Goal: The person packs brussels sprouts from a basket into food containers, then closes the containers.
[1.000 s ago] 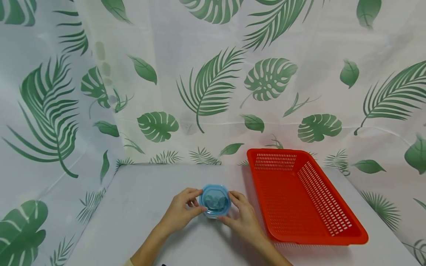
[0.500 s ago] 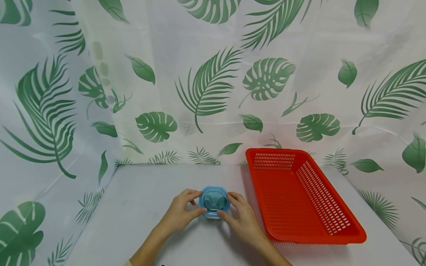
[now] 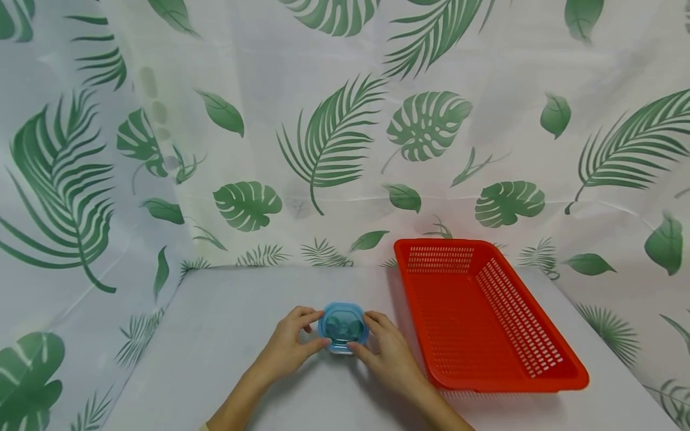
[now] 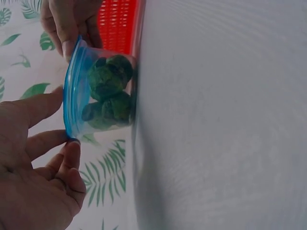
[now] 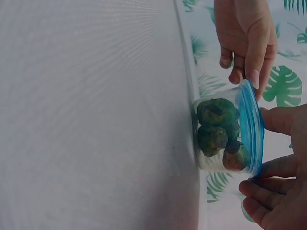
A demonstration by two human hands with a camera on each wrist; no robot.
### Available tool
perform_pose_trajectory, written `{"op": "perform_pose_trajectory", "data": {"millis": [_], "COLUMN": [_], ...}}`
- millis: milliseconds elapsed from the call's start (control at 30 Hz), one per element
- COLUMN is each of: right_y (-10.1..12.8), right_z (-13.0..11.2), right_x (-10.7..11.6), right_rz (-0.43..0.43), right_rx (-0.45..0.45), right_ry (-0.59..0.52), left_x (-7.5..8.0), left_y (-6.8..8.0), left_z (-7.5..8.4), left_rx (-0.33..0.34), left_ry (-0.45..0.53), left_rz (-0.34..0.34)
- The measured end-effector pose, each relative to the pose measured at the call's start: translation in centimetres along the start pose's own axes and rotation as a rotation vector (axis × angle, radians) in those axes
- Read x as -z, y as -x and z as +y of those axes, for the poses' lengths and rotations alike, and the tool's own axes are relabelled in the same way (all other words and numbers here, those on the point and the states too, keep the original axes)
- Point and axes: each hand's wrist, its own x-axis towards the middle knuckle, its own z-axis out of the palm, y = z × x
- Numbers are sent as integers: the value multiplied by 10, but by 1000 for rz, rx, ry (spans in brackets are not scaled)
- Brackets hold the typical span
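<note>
On the grey desk (image 3: 226, 335), left hand (image 3: 286, 347) and right hand (image 3: 389, 356) pinch the blue lid (image 3: 342, 325) of a clear tub (image 4: 108, 93), which uneven pressure could tip.

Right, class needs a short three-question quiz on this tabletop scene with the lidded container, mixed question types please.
1. True or false: the small clear container stands inside the red basket.
2. What colour is the container's lid?
A. red
B. blue
C. white
3. Fill in: the left hand and right hand both grip the container by its ____.

Key
1. False; it stands on the grey table, left of the basket.
2. B
3. lid; fingertips pinch its rim from both sides. Dark green lumps show inside.
</note>
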Motion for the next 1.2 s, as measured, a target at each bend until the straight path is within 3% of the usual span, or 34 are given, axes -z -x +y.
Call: {"op": "perform_pose_trajectory", "data": {"millis": [167, 400, 733, 967, 1200], "right_y": [0, -1, -1, -3, -3], "right_z": [-2, -4, 0, 1, 3], "right_x": [1, 4, 2, 1, -1], "right_rz": [-7, -36, 6, 15, -10], "right_rx": [8, 14, 27, 54, 35], "right_ry": [56, 89, 47, 54, -8], "left_x": [2, 2, 4, 4, 3], "left_y": [0, -3, -5, -3, -1], "left_z": [2, 2, -1, 0, 2], "left_rx": [7, -39, -26, -40, -43], "left_ry": [-20, -48, -36, -66, -86], "left_rz": [-13, -30, -79, -77, -68]}}
